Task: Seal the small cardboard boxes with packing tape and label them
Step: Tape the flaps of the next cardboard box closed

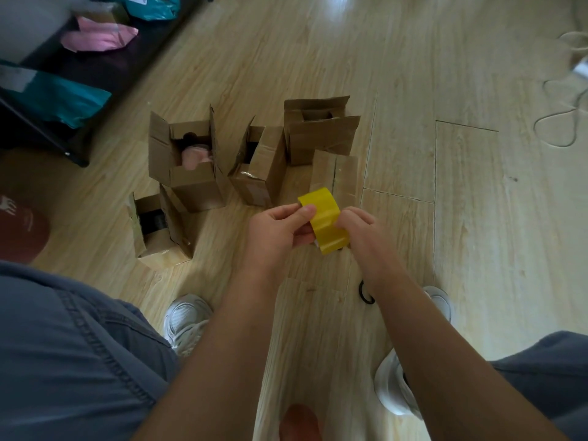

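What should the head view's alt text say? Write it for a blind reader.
A left hand and a right hand hold yellow packing tape between them above a wooden floor. Beyond them sit five small cardboard boxes, several with flaps open; white shoes show below.

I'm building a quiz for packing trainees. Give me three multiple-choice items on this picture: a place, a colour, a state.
1. Where do the cardboard boxes stand? A) on a table B) on the wooden floor C) on a shelf
2. What colour is the tape? A) red B) yellow C) blue
3. The box with the pink item is: A) taped shut B) crushed flat C) open
Key: B, planks lie under them; B, the strip pinched by the left hand and right hand is yellow; C, its flaps stand up.
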Motion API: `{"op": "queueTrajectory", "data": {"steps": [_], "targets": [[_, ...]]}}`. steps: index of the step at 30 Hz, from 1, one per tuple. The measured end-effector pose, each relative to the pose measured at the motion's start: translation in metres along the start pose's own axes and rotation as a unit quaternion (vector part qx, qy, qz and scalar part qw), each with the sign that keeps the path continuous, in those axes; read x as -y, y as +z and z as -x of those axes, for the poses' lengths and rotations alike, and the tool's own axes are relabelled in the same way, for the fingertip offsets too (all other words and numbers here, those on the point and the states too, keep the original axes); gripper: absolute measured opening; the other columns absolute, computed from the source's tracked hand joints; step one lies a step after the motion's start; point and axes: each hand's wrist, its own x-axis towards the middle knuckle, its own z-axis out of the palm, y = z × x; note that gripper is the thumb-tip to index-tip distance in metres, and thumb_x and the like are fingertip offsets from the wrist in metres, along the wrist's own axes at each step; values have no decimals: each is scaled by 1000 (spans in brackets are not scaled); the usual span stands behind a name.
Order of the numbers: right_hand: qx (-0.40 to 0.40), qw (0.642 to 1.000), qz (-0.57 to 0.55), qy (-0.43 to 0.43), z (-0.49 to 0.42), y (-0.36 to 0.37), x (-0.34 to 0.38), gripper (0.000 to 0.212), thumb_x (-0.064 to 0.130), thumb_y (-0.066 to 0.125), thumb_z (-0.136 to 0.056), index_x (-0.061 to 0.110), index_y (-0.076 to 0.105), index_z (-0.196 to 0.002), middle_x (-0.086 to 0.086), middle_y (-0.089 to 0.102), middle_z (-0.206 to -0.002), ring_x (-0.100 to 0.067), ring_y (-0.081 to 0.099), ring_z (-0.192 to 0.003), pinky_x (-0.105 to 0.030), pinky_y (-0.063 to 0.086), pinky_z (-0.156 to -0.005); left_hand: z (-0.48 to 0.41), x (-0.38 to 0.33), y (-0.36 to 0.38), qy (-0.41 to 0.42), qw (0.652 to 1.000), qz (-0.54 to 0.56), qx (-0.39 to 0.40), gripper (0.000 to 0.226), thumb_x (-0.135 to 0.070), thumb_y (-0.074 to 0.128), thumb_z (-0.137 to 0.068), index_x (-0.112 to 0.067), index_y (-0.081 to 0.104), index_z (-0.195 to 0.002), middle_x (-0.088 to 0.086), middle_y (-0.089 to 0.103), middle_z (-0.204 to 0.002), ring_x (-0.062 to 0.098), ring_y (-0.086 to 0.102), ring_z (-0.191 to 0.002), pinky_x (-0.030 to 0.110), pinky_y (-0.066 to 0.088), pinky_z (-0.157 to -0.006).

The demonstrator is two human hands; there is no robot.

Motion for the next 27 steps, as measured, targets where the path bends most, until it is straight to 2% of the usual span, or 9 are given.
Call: {"op": "queueTrajectory", "data": {"steps": [4,9,13,15,17,19,23,27], "targets": [[-3,999,28,-37,1,0,-5,18,9,52,-89,-3,65,-88,-8,51,-77,-8,46,-70,-19,39,-61,0,-2,0,-35,998,35,-29,20,-12,73,-86,0,69,-101,9,75,-79,15,72,-68,25,57,-59],[10,999,21,-45,1,2,-4,19,7,53,-89,6,71,-87,-4,58,-76,-6,51,-69,-15,42,-57,0,-6,-1,-45,997,58,-38,12,-10,72,-87,-2,68,-95,7,73,-74,13,71,-63,23,57,-56],[-11,1000,-5,-10,0,2,-2,19,14,53,-91,9,62,-75,-2,50,-74,-10,47,-72,-27,41,-67,0,-4,1,-22,999,26,-34,22,-11,73,-86,1,68,-104,7,75,-78,15,73,-69,23,57,-59],[-27,1000,-9,-7,0,2,-2,18,15,53,-91,12,58,-74,-1,45,-73,-7,43,-68,-28,38,-66,1,-2,3,-18,999,17,-30,27,-11,74,-85,3,69,-107,8,76,-80,16,74,-71,24,57,-60],[-32,999,-11,-15,-1,2,-3,18,13,53,-91,5,58,-75,-1,44,-71,-6,42,-66,-27,36,-64,2,-1,4,-19,999,20,-31,28,-11,74,-85,4,68,-108,7,76,-78,15,73,-68,24,57,-59],[-29,999,-2,-22,-2,2,-5,19,12,53,-90,-3,63,-82,-4,48,-73,-10,44,-68,-30,38,-65,1,-2,4,-28,998,31,-39,29,-11,74,-85,4,68,-109,8,75,-77,14,72,-65,24,57,-58],[-16,999,7,-38,0,1,-5,20,9,53,-89,7,72,-85,-1,57,-72,-5,51,-67,-24,44,-64,0,-3,2,-44,997,54,-44,30,-11,74,-85,5,67,-110,8,74,-76,14,71,-64,24,57,-56],[-6,999,12,-40,0,1,-6,22,10,52,-89,11,74,-87,-13,66,-84,-11,56,-75,-33,49,-72,-1,-3,1,-42,997,52,-48,27,-11,74,-85,2,68,-107,8,75,-77,15,72,-67,24,57,-58]]}}
